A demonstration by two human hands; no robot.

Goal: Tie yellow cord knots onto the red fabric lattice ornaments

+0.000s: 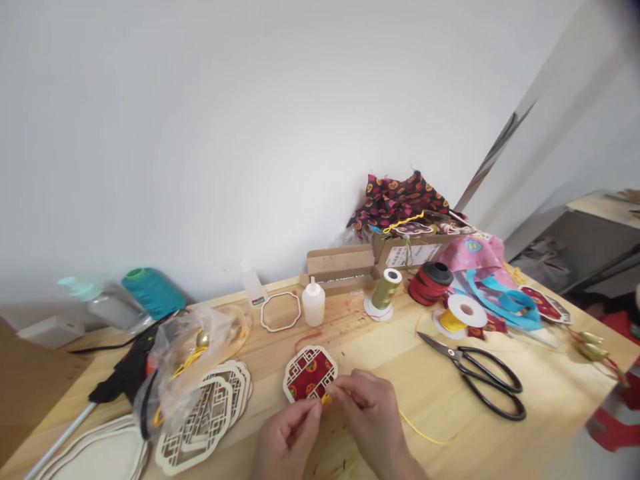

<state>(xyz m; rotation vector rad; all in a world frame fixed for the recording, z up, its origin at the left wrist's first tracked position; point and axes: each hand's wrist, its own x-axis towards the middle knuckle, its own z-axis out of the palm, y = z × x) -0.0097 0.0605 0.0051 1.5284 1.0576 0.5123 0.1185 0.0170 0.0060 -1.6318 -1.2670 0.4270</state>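
Note:
A lattice-framed wooden ornament [311, 375] with dark red patterned fabric inside lies on the table in front of me. At its lower edge, my left hand [289, 435] pinches a yellow cord between thumb and finger. My right hand [371, 415] also has its fingertips closed on the yellow cord [425, 435], just beside the ornament's lower right corner. A small yellow loop or knot shows between the two hands, and the cord's tail trails right across the wood. The fingers partly hide where cord and ornament meet.
Black-handled scissors [477, 377] lie right, near a yellow cord spool [461, 315]. Behind stand a white glue bottle [313, 305], an olive thread spool [386, 290] and a cardboard box [410, 252]. Stacked lattice frames [197, 427] and a plastic bag [175, 347] occupy the left.

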